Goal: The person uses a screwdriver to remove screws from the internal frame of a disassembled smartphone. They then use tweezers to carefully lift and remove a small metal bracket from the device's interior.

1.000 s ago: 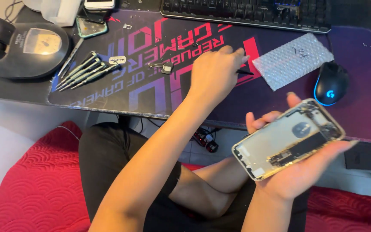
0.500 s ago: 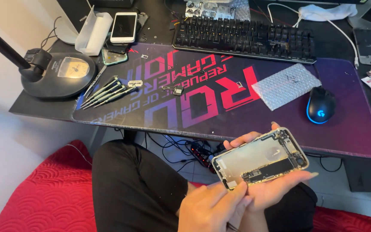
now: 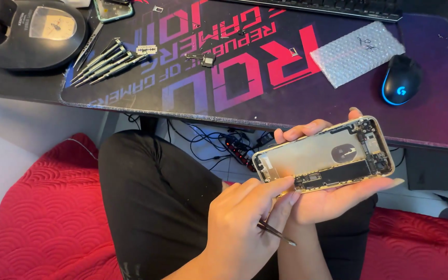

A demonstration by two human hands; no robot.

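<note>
My right hand (image 3: 333, 199) lies palm up over my lap and holds an opened phone housing (image 3: 323, 155), its inside facing up with a dark circuit board along the near edge. My left hand (image 3: 245, 218) is pinched on thin metal tweezers (image 3: 277, 233). Its fingertips rest at the near left edge of the housing, beside the board. The tweezer tips are hidden behind my fingers.
A large dark printed desk mat (image 3: 234, 93) covers the desk ahead. On it lie several screwdrivers (image 3: 107, 62), small phone parts (image 3: 203, 58), a bubble-wrap pouch (image 3: 356, 52) and a glowing black mouse (image 3: 401, 80). A black lamp base (image 3: 32, 33) stands far left. Cables hang under the desk, red bedding below.
My left hand came back from the mat to the phone and now works at its near edge with the tweezers. The view has dipped closer to the desk.
</note>
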